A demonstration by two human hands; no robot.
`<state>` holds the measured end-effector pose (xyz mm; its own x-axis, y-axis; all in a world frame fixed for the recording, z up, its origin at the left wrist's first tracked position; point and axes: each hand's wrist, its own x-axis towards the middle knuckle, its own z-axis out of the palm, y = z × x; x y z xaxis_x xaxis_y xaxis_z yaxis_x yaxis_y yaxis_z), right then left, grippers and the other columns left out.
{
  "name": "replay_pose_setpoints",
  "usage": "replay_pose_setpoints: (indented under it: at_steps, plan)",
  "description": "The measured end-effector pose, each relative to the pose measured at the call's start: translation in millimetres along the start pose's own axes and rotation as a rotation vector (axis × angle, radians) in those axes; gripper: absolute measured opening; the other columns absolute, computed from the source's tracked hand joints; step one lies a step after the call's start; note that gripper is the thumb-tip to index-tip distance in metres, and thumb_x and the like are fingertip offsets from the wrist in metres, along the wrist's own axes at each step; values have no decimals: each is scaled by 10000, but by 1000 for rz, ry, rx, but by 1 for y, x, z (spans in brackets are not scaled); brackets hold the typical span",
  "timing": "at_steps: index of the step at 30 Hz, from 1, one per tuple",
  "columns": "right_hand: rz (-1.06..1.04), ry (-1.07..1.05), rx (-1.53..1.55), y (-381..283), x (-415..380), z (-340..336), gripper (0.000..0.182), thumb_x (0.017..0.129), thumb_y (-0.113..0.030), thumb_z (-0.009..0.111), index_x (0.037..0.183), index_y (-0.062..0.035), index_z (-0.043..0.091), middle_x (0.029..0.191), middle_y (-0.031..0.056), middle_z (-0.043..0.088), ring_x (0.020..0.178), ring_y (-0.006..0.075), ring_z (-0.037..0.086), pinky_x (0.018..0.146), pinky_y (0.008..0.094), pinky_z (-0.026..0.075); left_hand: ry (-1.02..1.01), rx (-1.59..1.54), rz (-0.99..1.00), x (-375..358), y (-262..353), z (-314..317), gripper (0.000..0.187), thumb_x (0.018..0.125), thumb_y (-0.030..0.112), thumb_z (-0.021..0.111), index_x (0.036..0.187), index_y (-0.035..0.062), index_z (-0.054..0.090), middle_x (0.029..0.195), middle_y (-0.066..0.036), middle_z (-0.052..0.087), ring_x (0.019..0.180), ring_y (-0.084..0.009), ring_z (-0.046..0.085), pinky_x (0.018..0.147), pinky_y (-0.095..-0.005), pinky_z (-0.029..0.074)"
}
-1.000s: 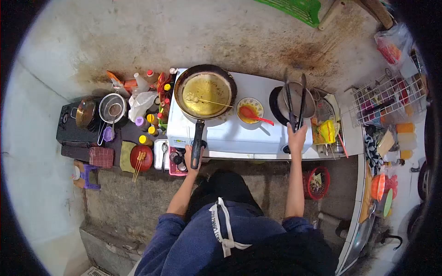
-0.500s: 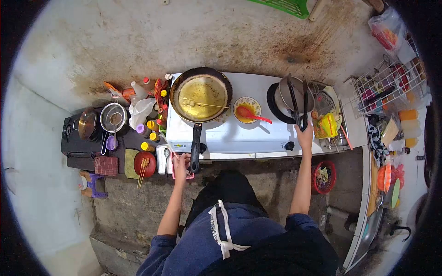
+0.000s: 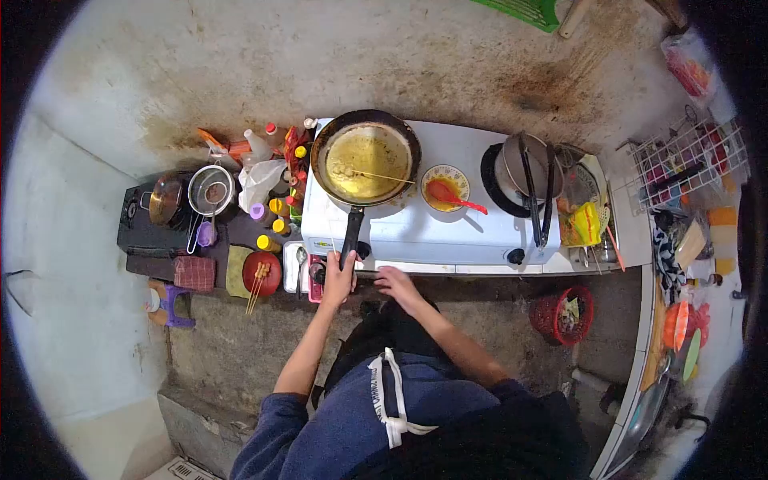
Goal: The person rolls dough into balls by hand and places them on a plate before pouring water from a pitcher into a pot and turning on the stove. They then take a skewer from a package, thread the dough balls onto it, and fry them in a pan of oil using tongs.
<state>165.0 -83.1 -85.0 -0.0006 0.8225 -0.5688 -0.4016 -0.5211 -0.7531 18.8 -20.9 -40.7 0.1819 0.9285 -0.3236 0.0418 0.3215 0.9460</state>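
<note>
My left hand [image 3: 339,280] is closed around the lower end of the black handle of a frying pan [image 3: 414,144]. A thin pale stick rises beside its fingers. Inside the pan lies a skewer [image 3: 382,177] in yellow oil, its stick reaching over the rim. My right hand [image 3: 400,290] hovers before the stove front, fingers apart and holding nothing, to the right of my left hand. Black tongs [image 3: 530,188] rest across a saucepan [image 3: 512,164] on the right burner. Between the pans stands a patterned bowl [image 3: 460,178] of orange liquid with a red spoon [image 3: 442,190].
The white stove [image 3: 400,240] fills the counter's middle. To its left are a red plate [image 3: 272,264] with several skewers, spice jars [image 3: 268,243] and a strainer [image 3: 212,190] on a pot. A red basket [image 3: 552,316] is on the floor; a yellow packet [image 3: 586,224] lies at right.
My right hand has left the tongs and swung left toward my left hand. My left hand has moved from beside the pan's handle onto it. The view has shifted slightly.
</note>
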Motion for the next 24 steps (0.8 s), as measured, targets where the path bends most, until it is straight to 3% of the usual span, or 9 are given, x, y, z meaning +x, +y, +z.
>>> replay_pose_setpoints:
  at_steps: [2,5,6,9,10,13,16,22,24]
  plan:
    - [184,-144,235,15,19,10,214,874,-290,472,987,-119,533,892,8,551,844,131,528,723,276,418,38,-55,91,2,-10,3,198,871,214,490,840,79,348,601,-21,469,331,-76,383,283,-205,284]
    - [263,-127,447,24,47,21,217,866,-321,480,940,-127,543,860,-4,554,822,123,523,716,269,412,61,63,129,6,-16,2,220,866,216,500,832,82,329,617,-23,466,350,-73,392,284,-206,289]
    - [283,-95,482,21,52,24,207,859,-330,489,881,-133,550,811,-15,559,772,117,523,705,265,410,47,-48,80,3,-10,4,230,863,211,507,822,85,319,607,-17,450,356,-70,399,285,-209,290]
    - [320,-129,594,23,67,25,206,872,-284,469,922,-106,559,795,12,580,749,117,560,637,257,451,44,-60,81,-1,3,4,236,859,207,515,825,86,315,590,-12,437,358,-69,403,286,-212,290]
    - [323,-130,594,24,72,26,206,872,-284,469,922,-106,559,795,12,580,749,117,560,637,257,451,125,157,274,17,-35,-4,241,859,209,516,826,85,312,579,-8,426,353,-68,401,286,-214,289]
    - [392,-93,784,31,83,28,211,879,-265,456,932,-87,555,772,11,580,702,114,564,593,243,456,108,30,194,3,-7,0,246,857,211,519,829,83,311,581,-14,434,354,-67,401,284,-215,288]
    - [419,-115,842,34,92,26,188,870,-241,472,872,-71,553,831,14,598,777,122,573,699,275,464,79,-16,105,-6,17,-5,249,858,187,517,828,85,291,587,-19,443,341,-71,392,275,-218,281]
    - [415,-220,949,27,93,33,271,902,-208,370,1050,-12,484,910,47,593,794,146,576,707,289,469,108,23,120,-11,41,-23,237,866,174,502,839,89,282,588,-30,463,320,-70,381,266,-210,281]
    - [447,-87,1079,28,96,37,265,909,-184,330,1041,10,454,916,72,577,791,174,576,705,304,471,124,4,119,-13,49,-27,229,867,173,499,841,88,288,599,-30,466,325,-67,382,270,-206,283]
